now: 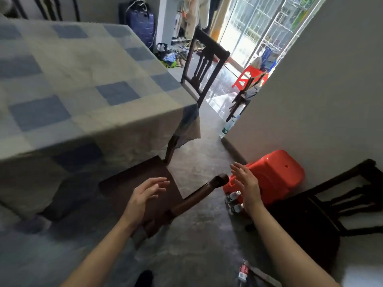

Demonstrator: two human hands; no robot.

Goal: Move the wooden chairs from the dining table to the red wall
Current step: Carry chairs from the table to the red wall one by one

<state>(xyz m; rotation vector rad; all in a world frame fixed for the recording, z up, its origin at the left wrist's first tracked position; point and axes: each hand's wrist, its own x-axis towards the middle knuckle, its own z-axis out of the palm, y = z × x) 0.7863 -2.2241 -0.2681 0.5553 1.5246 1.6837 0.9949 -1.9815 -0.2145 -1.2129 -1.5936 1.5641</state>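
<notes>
The nearest wooden chair (143,189) is dark brown, with a flat square seat and a rounded top rail that ends in a blunt knob. It stands at the near edge of the desk (68,79), its seat partly tucked under the hanging cloth and its top rail angled toward the right. A second dark chair (204,59) with a slatted back stands at the far right end of the desk. A third chair (339,206) of the same dark wood stands on the right, against the grey wall (310,90). A fourth chair (241,98) shows partly behind the wall corner, farther off.

The left hand (143,195) hovers over the seat of the nearest chair; its grip is spread, fingers apart and slightly curled, holding nothing. The right hand (246,183) is just to the right of the top-rail knob; its grip is also spread, palm turned left, holding nothing. Contact with the chair cannot be confirmed for either hand.

A blue-and-beige checked tablecloth (116,92) covers the desk. An orange plastic stool (275,175) stands by the wall, just beyond the right hand. Two plastic bottles (233,200) stand on the floor (196,245) beside the stool. Another bottle (243,270) lies near the lower edge.
</notes>
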